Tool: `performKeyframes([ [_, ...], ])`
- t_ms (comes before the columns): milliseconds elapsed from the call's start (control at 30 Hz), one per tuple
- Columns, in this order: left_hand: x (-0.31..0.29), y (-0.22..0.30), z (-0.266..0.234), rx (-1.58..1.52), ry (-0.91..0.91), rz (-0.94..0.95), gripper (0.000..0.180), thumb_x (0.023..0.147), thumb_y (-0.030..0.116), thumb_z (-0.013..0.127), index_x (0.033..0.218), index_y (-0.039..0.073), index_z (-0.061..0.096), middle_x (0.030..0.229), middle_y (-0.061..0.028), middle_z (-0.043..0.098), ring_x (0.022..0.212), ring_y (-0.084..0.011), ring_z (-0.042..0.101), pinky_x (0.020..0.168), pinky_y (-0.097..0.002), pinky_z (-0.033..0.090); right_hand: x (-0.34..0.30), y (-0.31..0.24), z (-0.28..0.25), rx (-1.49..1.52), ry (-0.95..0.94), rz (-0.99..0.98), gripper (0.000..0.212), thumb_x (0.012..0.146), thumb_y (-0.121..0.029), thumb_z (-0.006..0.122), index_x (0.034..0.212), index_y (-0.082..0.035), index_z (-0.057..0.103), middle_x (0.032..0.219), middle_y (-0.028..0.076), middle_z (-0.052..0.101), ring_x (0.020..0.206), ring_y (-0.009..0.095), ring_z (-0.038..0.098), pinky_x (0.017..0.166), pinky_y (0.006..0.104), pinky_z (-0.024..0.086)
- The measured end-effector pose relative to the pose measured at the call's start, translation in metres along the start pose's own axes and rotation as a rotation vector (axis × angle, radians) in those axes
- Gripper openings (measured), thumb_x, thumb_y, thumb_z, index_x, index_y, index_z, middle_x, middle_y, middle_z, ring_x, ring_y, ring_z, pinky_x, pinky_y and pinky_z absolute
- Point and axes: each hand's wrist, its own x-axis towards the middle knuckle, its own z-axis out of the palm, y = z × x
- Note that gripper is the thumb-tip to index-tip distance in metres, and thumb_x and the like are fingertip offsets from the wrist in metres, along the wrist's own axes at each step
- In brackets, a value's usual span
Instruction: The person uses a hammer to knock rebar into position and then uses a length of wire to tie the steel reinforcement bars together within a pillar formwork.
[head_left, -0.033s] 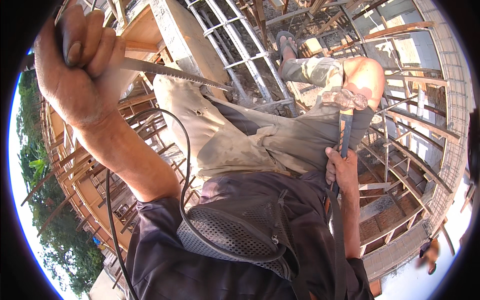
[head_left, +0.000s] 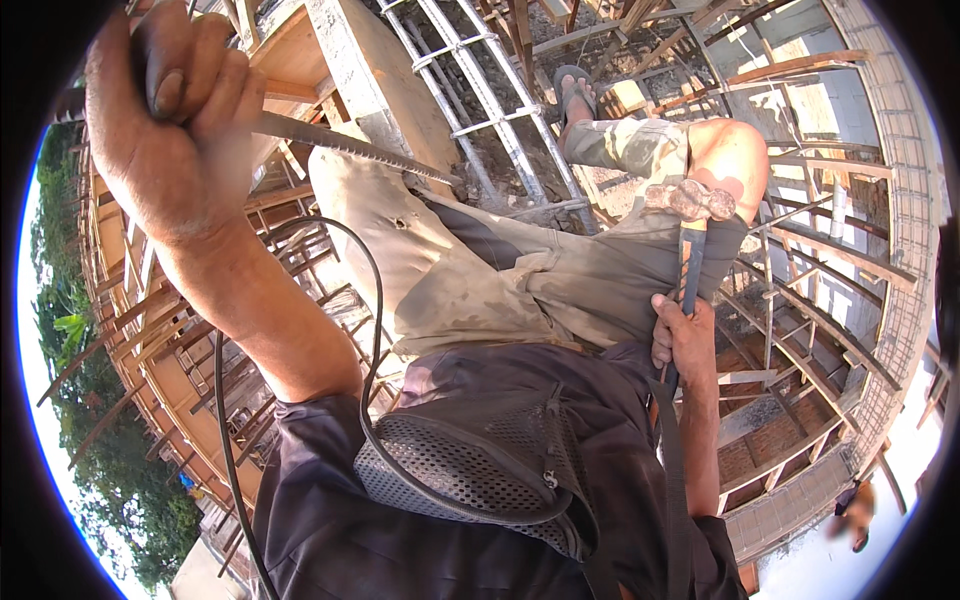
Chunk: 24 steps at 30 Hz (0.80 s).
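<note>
My left hand is raised at the upper left, its fingers wrapped round a dark, ribbed piece of rebar. The bar slants down to the right from my fist, its far end in front of the concrete beam beyond my knee. At the right, beside my thigh, my right hand is closed round the dark handle of a hammer. The hammer points away from me, and its rusty head lies against my bent leg near the knee. Part of the handle is hidden by my fingers.
Tied steel bars run beside a concrete beam ahead of me. Timber framing surrounds me on both sides. A black cable loops past my left arm from a mesh pouch. Another person appears at the lower right edge.
My left hand has shifted slightly to the right with the rebar still in it. My right hand and the hammer stay in place.
</note>
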Motion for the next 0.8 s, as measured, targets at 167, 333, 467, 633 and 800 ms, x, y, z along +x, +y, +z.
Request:
performKeyframes([
  [167,-0.012,-0.055,0.021,0.146,0.272,0.137,0.05,0.104,0.046,0.052,0.063,0.019,0.041,0.051,0.0076,0.034,0.037,-0.0047,0.027,0.034,-0.023,0.021,0.002,0.002,0.0,-0.051,0.027,-0.027,0.027,0.092,-0.02,0.069,0.08,-0.011,0.046,0.051,-0.001,0.04,0.036,0.01,0.038,0.034,0.0289,0.035],
  [333,-0.037,-0.036,0.0,0.152,0.256,0.353,0.053,0.105,0.046,0.048,0.061,0.018,0.039,0.046,0.0067,0.032,0.035,-0.0061,0.026,0.031,-0.0249,0.022,-0.002,0.003,0.007,-0.11,0.048,-0.044,0.029,0.091,-0.022,0.069,0.078,-0.012,0.045,0.052,-0.001,0.04,0.036,0.01,0.038,0.034,0.0296,0.035],
  [467,-0.051,-0.041,-0.002,0.031,0.389,0.329,0.055,0.106,0.046,0.047,0.059,0.019,0.036,0.045,0.0065,0.03,0.034,-0.0081,0.024,0.031,-0.0262,0.023,-0.001,0.004,0.007,-0.135,0.059,-0.057,0.033,0.09,-0.023,0.07,0.073,-0.013,0.044,0.052,-0.001,0.041,0.036,0.011,0.039,0.034,0.03,0.035],
  [633,-0.051,-0.036,-0.004,0.031,0.502,0.352,0.053,0.106,0.044,0.048,0.06,0.019,0.038,0.046,0.0069,0.031,0.035,-0.0077,0.024,0.031,-0.0265,0.023,-0.001,0.005,0.005,-0.146,0.04,-0.068,0.035,0.09,-0.025,0.07,0.071,-0.013,0.043,0.051,0.0,0.042,0.036,0.012,0.041,0.034,0.0306,0.036],
  [800,-0.054,-0.023,0.0,0.086,0.438,0.416,0.05,0.106,0.041,0.047,0.062,0.019,0.04,0.049,0.0068,0.033,0.036,-0.0061,0.026,0.029,-0.0256,0.022,-0.001,0.005,0.0,-0.141,0.043,-0.064,0.036,0.089,-0.026,0.071,0.069,-0.013,0.044,0.051,0.001,0.043,0.036,0.013,0.043,0.034,0.031,0.037],
])
